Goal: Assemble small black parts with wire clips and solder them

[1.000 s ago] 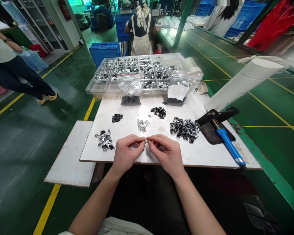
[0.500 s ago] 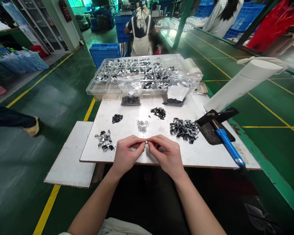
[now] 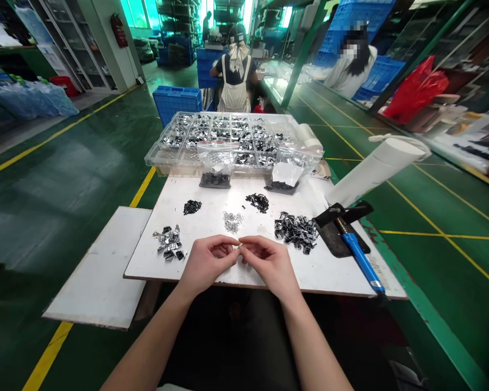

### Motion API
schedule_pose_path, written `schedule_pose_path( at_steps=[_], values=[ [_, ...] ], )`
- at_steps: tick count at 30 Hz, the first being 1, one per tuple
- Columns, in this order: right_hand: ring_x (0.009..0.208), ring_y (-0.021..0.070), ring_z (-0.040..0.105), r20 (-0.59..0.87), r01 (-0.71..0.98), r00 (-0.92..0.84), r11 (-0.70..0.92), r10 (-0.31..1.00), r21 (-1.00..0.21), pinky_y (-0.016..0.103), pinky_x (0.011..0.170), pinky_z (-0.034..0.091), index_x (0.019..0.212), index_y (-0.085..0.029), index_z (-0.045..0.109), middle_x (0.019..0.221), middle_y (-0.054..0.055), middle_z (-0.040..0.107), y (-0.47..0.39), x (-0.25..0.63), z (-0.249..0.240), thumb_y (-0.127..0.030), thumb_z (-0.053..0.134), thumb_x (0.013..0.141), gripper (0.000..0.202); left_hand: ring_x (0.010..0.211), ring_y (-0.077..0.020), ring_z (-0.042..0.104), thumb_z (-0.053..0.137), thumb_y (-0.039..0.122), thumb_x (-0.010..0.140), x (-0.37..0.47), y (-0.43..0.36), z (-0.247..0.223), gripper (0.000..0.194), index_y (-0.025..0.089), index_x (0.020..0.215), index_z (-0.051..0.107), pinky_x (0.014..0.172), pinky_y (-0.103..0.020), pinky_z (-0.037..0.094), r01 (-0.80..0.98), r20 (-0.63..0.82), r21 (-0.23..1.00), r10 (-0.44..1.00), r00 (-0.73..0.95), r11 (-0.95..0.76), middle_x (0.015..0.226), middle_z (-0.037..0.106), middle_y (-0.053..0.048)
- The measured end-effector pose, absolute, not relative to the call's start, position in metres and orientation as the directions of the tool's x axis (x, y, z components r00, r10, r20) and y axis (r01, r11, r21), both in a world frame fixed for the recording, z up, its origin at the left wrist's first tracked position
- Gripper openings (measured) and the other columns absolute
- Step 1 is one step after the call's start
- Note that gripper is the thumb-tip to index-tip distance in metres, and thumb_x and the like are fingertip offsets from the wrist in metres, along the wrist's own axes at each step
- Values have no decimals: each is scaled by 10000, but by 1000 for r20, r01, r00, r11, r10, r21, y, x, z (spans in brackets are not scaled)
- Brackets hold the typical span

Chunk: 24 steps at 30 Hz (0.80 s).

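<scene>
My left hand [image 3: 209,262] and my right hand [image 3: 268,262] meet fingertip to fingertip over the front of the white board [image 3: 244,274]. Both are closed in a pinch around something tiny, mostly hidden by the fingers. Just beyond them lies a heap of small silvery metal bits [image 3: 232,221]. Shiny metal-and-black parts [image 3: 170,242] are piled to the left of my left hand. Right of my right hand is a larger pile of shiny black parts [image 3: 296,231]. Two small piles of black pieces, one on the left [image 3: 192,207] and one on the right [image 3: 257,202], sit farther back.
A clear compartment box [image 3: 152,158] full of parts stands at the back, with two zip bags, left [image 3: 215,176] and right [image 3: 283,182], before it. On the right are a blue-handled electric screwdriver [image 3: 362,263] and a white roll [image 3: 375,168]. A person [image 3: 235,76] sits beyond.
The view has tilted and shifted, so the table sits lower. My hands stay together, fingertips still pinched. The passing person's leg at the left has moved almost out of view.
</scene>
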State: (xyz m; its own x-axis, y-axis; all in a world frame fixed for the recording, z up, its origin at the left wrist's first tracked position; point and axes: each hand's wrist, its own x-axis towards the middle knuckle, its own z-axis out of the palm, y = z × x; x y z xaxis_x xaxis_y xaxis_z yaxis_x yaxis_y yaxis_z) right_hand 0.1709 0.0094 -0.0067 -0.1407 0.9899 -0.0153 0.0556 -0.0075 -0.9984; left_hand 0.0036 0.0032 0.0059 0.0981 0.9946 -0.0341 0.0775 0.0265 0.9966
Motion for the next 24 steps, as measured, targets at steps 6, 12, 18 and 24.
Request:
schedule_pose_path(
  at_steps=[6,12,18,24],
  values=[
    [698,189,695,-39,288,-264,40,964,-957,302,667,540,1005,-186,755,778,42,755,24,178,15,-370,688,849,250,707,-165,655,685,209,777,5,2,8,141,157,862,786,667,-264,544,171,26,985,998,57,-35,784,729,-46],
    [837,180,713,106,759,-248,261,963,-596,269,765,504,981,-186,758,939,50,777,73,179,43,-184,577,903,198,775,-177,684,680,234,795,4,2,6,144,171,887,771,748,-280,578,190,50,980,997,51,-58,837,742,-45],
    [955,265,677,83,910,-262,275,961,-309,318,803,456,975,-141,759,1015,148,749,111,161,34,-121,559,879,223,804,-188,705,697,259,804,3,2,4,149,163,903,752,787,-302,606,172,64,983,997,46,-71,877,750,-55],
    [984,269,665,63,926,-250,257,966,-278,312,834,433,985,-158,771,1020,145,754,117,160,26,-118,517,890,274,816,-190,720,698,241,816,4,1,4,135,166,911,758,805,-309,617,162,100,981,993,56,-108,918,761,-59]
  ],
)
